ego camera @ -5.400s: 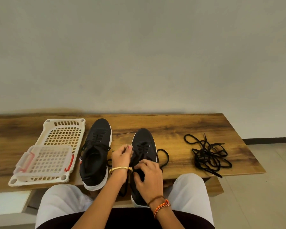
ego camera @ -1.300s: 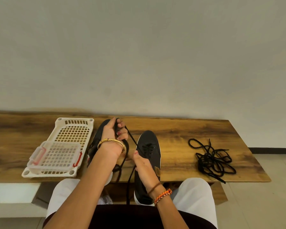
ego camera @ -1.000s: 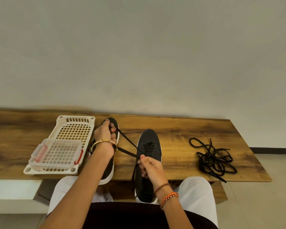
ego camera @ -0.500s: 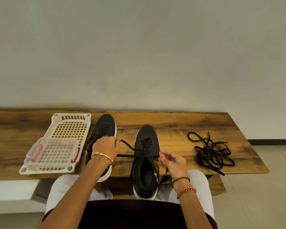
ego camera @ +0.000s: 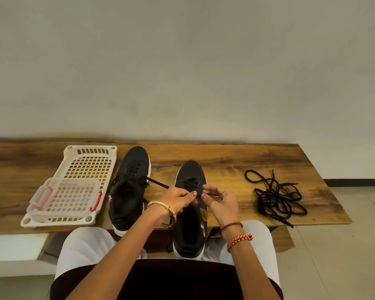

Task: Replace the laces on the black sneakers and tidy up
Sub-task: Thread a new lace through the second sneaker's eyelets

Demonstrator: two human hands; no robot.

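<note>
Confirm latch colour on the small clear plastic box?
Red latches on the small clear plastic box; head view.

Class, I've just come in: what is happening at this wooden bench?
A seated person is lacing the right-hand black sneaker. Both hands meet over its eyelets: the left hand and right hand each pinch the black lace. The other sneaker stands beside it. A loose pile of laces lies to the right, a white basket to the left.
</note>
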